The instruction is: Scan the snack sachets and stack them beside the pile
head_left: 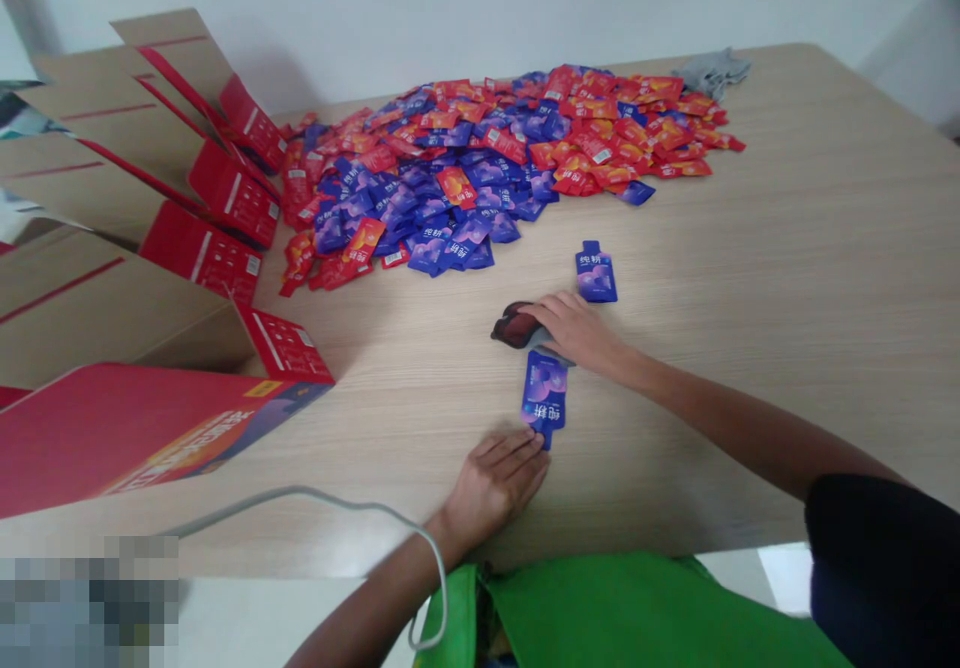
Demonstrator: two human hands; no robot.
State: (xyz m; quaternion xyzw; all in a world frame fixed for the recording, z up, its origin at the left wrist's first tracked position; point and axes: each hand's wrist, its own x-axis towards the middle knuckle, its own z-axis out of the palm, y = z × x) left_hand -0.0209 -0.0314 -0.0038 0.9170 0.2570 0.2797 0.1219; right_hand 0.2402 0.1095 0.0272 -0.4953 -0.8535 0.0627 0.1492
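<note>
A purple pouch [545, 388] with a narrow neck lies flat on the table, its neck pointing towards me. The fingertips of my left hand [501, 483] are together and press on that neck, holding it against the tabletop. My right hand [581, 333] is closed over what looks like a folded cloth [517, 326], dark reddish-brown with grey, just at the pouch's far end. The fingers and thumb of this hand partly cover the cloth. Beyond my right hand lies a second purple pouch [596, 273], apart from both hands.
A large heap of red and purple pouches [465, 168] spreads across the far side. Red cardboard boxes [172, 418] with raised flaps stand at the left. A grey cloth [712, 72] lies at the back. A pale cable [315, 493] crosses the table and my left forearm.
</note>
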